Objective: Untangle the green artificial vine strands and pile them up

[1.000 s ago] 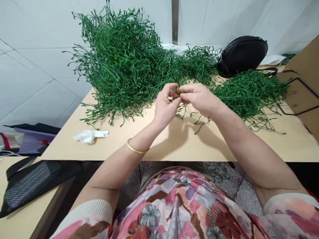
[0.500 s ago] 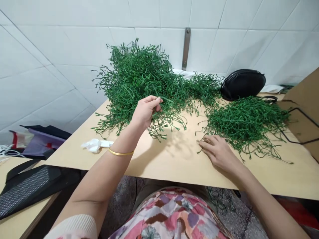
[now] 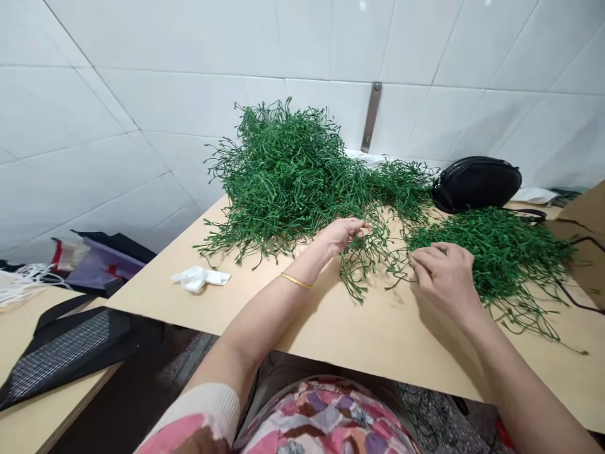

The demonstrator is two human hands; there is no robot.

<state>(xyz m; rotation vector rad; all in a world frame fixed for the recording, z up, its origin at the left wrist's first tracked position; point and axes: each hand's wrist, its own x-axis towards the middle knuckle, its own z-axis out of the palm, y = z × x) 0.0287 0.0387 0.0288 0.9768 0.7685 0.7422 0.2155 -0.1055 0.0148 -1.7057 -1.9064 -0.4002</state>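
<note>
A loose bunch of thin green strands with small knobbed ends (image 3: pixel 362 271) hangs from my left hand (image 3: pixel 343 234). That hand is closed in a pinch above the tabletop. My right hand (image 3: pixel 447 274) is bent over the table to the right, its thumb and fingertips pinched together at the end of a green strand beside the bunch. Behind my left hand rises a big tangled heap of the same green strands (image 3: pixel 288 173). A smaller, flatter pile of green strands (image 3: pixel 510 252) lies just beyond my right hand, which partly covers its near left edge.
A black zipped pouch (image 3: pixel 477 183) stands behind the smaller pile. Crumpled white tissue (image 3: pixel 198 279) lies on the pale wooden table (image 3: pixel 265 296) at left. A metal bracket (image 3: pixel 371 116) is fixed to the tiled wall. Brown cardboard (image 3: pixel 588 221) stands at far right.
My left hand has moved right and down from the big heap, carrying its bunch towards my right hand. The right hand has risen slightly, its fingers now pinched. The camera view has shifted.
</note>
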